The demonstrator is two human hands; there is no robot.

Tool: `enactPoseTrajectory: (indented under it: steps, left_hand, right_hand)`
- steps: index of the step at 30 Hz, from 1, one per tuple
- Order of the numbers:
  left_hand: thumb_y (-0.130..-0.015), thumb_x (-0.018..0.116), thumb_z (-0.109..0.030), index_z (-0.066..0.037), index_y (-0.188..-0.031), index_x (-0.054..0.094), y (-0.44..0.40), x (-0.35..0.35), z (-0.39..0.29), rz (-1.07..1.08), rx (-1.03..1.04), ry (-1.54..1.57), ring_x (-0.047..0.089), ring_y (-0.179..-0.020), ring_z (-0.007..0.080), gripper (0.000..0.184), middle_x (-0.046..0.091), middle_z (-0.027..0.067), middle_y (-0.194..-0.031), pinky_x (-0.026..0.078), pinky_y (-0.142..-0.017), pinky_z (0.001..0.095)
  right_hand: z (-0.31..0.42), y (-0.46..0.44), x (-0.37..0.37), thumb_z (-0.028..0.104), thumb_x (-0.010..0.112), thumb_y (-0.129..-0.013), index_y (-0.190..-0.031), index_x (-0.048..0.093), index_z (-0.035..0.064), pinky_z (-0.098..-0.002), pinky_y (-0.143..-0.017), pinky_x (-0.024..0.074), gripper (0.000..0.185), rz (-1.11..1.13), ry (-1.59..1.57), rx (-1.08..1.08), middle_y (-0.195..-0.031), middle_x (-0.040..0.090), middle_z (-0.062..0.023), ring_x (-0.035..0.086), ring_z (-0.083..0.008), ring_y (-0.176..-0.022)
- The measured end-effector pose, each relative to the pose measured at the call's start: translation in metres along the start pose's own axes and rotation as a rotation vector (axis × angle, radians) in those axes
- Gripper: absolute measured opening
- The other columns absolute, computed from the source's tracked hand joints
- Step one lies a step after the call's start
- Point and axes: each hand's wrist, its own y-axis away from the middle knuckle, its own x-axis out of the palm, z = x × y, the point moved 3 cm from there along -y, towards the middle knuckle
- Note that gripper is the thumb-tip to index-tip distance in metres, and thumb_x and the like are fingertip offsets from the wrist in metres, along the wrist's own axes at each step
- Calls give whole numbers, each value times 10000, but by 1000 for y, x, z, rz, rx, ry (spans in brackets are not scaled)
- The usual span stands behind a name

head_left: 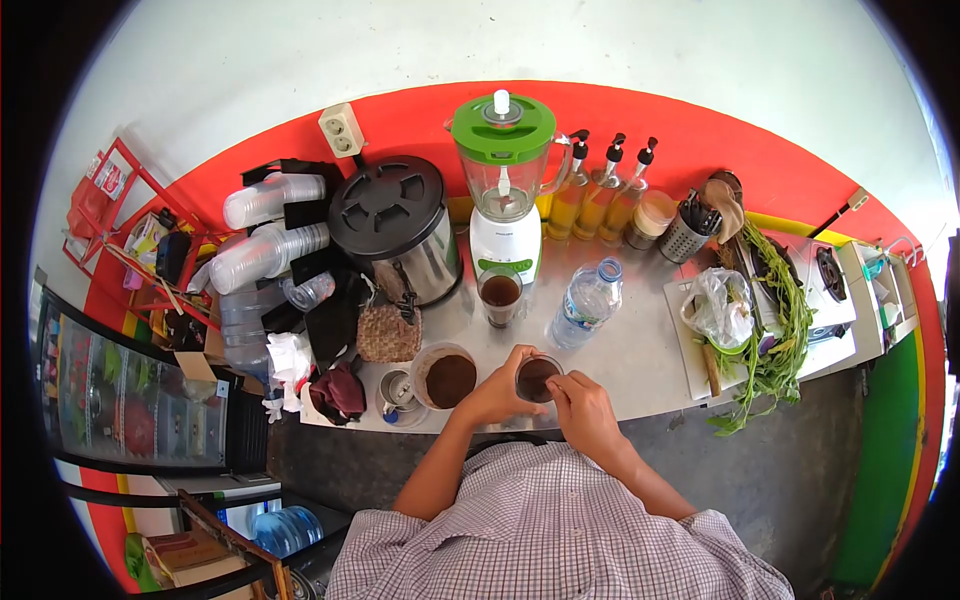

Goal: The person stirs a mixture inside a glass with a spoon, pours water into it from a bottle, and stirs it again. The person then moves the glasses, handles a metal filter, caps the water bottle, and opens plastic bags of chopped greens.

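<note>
My left hand [500, 393] is wrapped round the side of a clear glass [538, 380] with dark brown contents, near the front edge of the steel table. Over the rim's right side, the fingers of my right hand [584, 408] are pinched together; what they hold is too small to make out. A clear tub of brown powder [449, 380] stands just left of my left hand. Behind the hands is another glass of brown liquid [500, 295], in front of a green-lidded blender [505, 245]. An open plastic water bottle [586, 305] stands to the right.
A steel container with a black lid [392, 215], stacked plastic cups [268, 252] and a small metal pot [398, 388] are on the left. Pump bottles [596, 200] line the back. At right are a utensil holder [688, 232], a plastic bag [720, 308] and leafy greens [785, 335].
</note>
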Motion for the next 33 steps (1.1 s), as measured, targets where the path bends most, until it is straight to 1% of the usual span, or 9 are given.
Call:
enactPoseTrajectory:
  steps: [2,7,10,15,20,23,26,28,33]
  left_hand:
    - [-692,974,-143,-44,-1539,346,3,-1,-3,62,-132,32,549,-1420,294,1059,540,180,-1488,426,-1210,405]
    - [-704,970,-154,-37,-1535,342,7,-1,-2,58,-108,-5,538,-1430,299,1048,533,191,-1495,420,-1214,403]
    - [-711,970,-165,-35,-1538,333,8,-2,-4,66,-120,7,540,-1430,305,1052,531,195,-1498,423,-1210,403]
    - [-710,973,-176,-32,-1542,323,10,1,3,44,-104,-6,537,-1433,307,1066,525,200,-1504,423,-1209,403]
    - [-774,966,-174,-40,-1555,290,13,2,6,57,-94,55,525,-1444,295,1042,518,206,-1511,411,-1224,414]
    - [-816,942,-142,-44,-1562,271,15,4,7,61,-46,78,532,-1435,291,1008,529,204,-1505,414,-1222,420]
    - [-810,935,-101,-51,-1560,271,15,5,4,55,-92,99,547,-1417,284,1004,548,192,-1486,426,-1212,421]
    - [-796,942,-95,-55,-1548,281,14,5,4,42,-78,70,555,-1408,284,1002,557,187,-1474,430,-1207,422]
    - [-749,964,-76,-61,-1503,320,15,7,-5,-56,-76,5,577,-1380,289,992,570,175,-1449,443,-1191,423]
  right_hand:
    - [-2,1,3,7,669,-990,-1067,739,-73,-451,-708,563,131,33,2,14,-915,718,-217,702,-399,-780]
    - [3,-3,-2,34,687,-987,-1042,731,-28,-475,-669,556,93,-99,-11,-4,-890,698,-202,688,-416,-756]
    - [-2,-3,4,33,687,-988,-1044,729,-30,-477,-668,553,94,47,10,-55,-883,694,-200,685,-414,-753]
    - [4,-2,1,41,679,-996,-1037,734,-32,-476,-676,556,100,-54,-15,-31,-885,701,-203,692,-414,-770]
    - [-4,0,4,42,663,-1009,-1037,738,-42,-471,-686,560,116,6,-11,-20,-897,712,-212,698,-415,-775]
    - [0,-2,-4,41,662,-1012,-1046,738,-46,-470,-689,561,121,-126,-60,4,-891,712,-213,696,-414,-765]
    - [-1,-4,-6,41,662,-1011,-1047,738,-46,-469,-693,561,120,-101,-12,9,-883,712,-211,697,-412,-761]
    - [-3,-4,-3,47,663,-1012,-1048,738,-45,-471,-699,563,124,73,-23,0,-884,713,-210,699,-409,-767]
    - [-1,-1,-5,62,666,-1014,-1053,737,-43,-478,-710,567,133,-103,-16,-15,-897,720,-212,702,-410,-775]
